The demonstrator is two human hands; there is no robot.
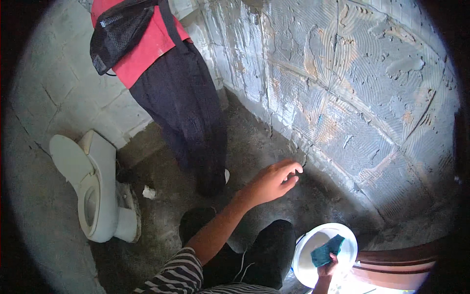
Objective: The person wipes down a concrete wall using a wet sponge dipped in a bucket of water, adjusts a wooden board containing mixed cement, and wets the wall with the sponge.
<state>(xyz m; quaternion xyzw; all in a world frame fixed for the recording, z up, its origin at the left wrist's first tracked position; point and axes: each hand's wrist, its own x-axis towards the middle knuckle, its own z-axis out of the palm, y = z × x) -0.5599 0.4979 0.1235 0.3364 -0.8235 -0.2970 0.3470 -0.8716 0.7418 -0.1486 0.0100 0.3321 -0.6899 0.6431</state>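
Note:
My left hand [278, 182] reaches out over the floor, near the foot of the tiled wall. Its fingers are loosely bent with the thumb apart, and nothing shows between them. Down at the lower right, my right hand [328, 265] grips a dark green scouring pad [327, 252]. It is flat with angular edges; whether it is a pad or a folded cloth is hard to tell. Hand and pad are over the mouth of a round white bucket [304, 267], whose contents I cannot make out.
A person in dark trousers [183, 105] and a red top stands ahead, carrying a black mesh bag [120, 36]. To the left is a white toilet [108, 208] with its lid up. A white scrap [149, 192] lies on the dark floor. Ridged grey mortar covers the right wall [362, 103].

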